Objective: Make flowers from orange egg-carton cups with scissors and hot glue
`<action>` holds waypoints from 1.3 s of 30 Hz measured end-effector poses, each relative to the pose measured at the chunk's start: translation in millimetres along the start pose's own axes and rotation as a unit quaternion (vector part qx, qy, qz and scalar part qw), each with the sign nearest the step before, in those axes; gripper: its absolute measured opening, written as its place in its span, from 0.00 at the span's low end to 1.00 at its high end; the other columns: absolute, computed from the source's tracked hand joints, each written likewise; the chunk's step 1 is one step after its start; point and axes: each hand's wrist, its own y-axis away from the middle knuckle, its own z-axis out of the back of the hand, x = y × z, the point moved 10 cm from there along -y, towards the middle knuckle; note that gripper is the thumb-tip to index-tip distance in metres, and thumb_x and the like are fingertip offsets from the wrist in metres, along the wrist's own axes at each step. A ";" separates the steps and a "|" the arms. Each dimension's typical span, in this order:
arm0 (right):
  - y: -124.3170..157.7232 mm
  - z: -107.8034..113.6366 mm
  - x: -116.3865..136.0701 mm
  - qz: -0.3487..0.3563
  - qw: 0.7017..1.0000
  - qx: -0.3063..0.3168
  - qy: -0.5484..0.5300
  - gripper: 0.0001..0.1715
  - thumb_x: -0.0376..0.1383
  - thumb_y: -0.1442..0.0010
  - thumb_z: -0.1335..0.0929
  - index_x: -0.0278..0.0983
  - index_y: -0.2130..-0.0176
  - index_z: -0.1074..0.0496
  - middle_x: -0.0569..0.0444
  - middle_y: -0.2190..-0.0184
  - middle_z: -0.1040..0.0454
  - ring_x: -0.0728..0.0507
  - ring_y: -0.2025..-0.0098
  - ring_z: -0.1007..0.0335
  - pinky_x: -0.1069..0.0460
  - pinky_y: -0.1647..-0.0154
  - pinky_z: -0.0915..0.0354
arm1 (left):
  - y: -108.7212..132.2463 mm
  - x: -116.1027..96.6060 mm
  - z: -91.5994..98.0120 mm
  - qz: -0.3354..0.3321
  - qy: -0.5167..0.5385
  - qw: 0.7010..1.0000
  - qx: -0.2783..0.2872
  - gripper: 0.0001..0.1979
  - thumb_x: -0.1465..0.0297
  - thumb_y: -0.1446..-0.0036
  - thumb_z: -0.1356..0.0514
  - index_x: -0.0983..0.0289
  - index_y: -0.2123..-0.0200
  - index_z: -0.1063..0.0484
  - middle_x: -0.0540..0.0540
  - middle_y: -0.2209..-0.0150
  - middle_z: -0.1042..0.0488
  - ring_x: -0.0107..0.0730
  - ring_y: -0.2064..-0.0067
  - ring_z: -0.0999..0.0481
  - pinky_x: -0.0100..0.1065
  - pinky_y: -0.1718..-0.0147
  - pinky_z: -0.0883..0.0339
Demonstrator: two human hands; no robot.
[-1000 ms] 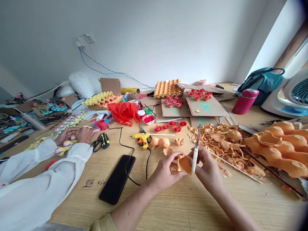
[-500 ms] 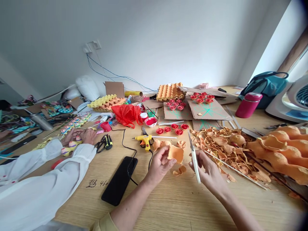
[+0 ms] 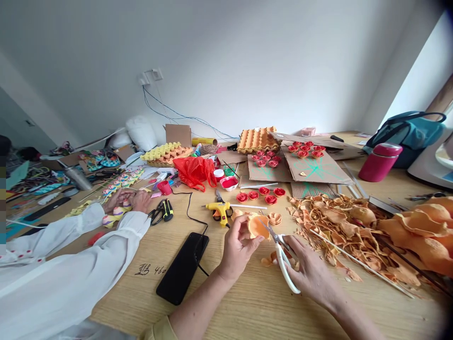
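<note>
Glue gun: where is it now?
Head view, centre: the yellow glue gun lies just beyond the left hand, between black-handled scissors to its left and red paper roses to its right.

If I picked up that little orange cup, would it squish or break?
Probably very light: the left hand just pinches the cup. It likely bends and tears easily, since the scissors in the right hand are at its edge and curled scraps of similar stuff lie nearby. Being round, it might roll if pushed.
</note>
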 end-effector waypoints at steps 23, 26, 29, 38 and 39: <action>1.6 1.7 3.7 0.043 0.998 -0.020 0.050 0.18 0.47 0.33 0.37 0.43 0.71 0.43 0.55 0.76 0.29 0.43 0.74 0.33 0.50 0.70 0.41 | 11.6 -24.1 -6.0 -0.113 -0.104 0.988 0.027 0.23 0.60 0.44 0.31 0.61 0.49 0.32 0.58 0.52 0.28 0.35 0.56 0.23 0.29 0.63 0.25; 2.4 4.0 3.7 0.049 0.997 -0.035 0.057 0.20 0.49 0.33 0.37 0.43 0.72 0.44 0.55 0.78 0.30 0.43 0.75 0.34 0.51 0.72 0.43 | 10.5 -28.2 -5.1 -0.117 -0.096 0.988 0.025 0.23 0.59 0.44 0.31 0.62 0.50 0.32 0.58 0.54 0.27 0.34 0.58 0.23 0.28 0.64 0.25; 3.0 5.7 3.0 0.056 0.995 -0.051 0.066 0.21 0.49 0.33 0.37 0.44 0.73 0.46 0.55 0.79 0.31 0.44 0.76 0.36 0.51 0.73 0.43 | 8.2 -27.8 -4.7 -0.099 -0.069 0.992 0.028 0.23 0.59 0.43 0.32 0.63 0.50 0.33 0.57 0.58 0.24 0.33 0.60 0.21 0.29 0.63 0.25; 2.2 3.3 5.6 0.082 0.992 -0.044 0.084 0.15 0.44 0.33 0.36 0.42 0.69 0.43 0.56 0.75 0.30 0.44 0.74 0.33 0.50 0.69 0.42 | 6.8 -24.7 -7.5 -0.094 -0.082 0.991 0.056 0.24 0.58 0.45 0.31 0.64 0.50 0.29 0.59 0.56 0.24 0.35 0.60 0.22 0.29 0.64 0.24; 2.1 3.4 7.1 0.087 0.992 -0.042 0.085 0.14 0.43 0.33 0.36 0.42 0.68 0.43 0.56 0.74 0.29 0.44 0.73 0.32 0.50 0.68 0.42 | 6.9 -23.7 -8.4 -0.095 -0.091 0.989 0.064 0.24 0.58 0.45 0.31 0.64 0.50 0.29 0.60 0.55 0.24 0.36 0.59 0.22 0.30 0.64 0.23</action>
